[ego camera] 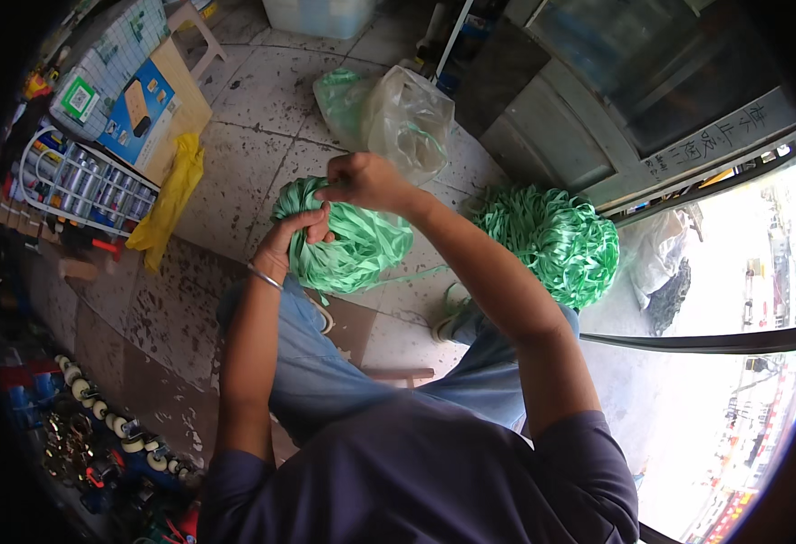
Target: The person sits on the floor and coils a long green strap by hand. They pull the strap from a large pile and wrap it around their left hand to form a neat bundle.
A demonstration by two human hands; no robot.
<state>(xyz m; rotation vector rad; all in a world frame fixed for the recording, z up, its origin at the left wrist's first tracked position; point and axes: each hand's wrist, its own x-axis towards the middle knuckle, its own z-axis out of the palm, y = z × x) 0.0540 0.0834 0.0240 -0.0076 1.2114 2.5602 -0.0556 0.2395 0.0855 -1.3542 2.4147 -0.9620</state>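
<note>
My left hand [296,231] grips a bundle of green plastic strapping [343,251] over my left knee, its thumb and fingers wrapped around the upper part. Just above it, my right hand [360,180] is bent with curled fingers at the bundle's top edge; whether it pinches a strand is hidden. A larger heap of the same green strapping [554,245] lies by my right knee, and a thin green strand runs from the held bundle towards it. Beyond my hands, a clear plastic bag [411,122] with some green material stands on the floor.
At the left are a white wire basket [85,183] of cans, a yellow plastic bag [170,197] and a blue box [139,112]. Caster wheels [99,408] lie at the lower left. A grey door [568,143] stands at the upper right, beside a bright opening. A translucent bin [320,13] is at the top.
</note>
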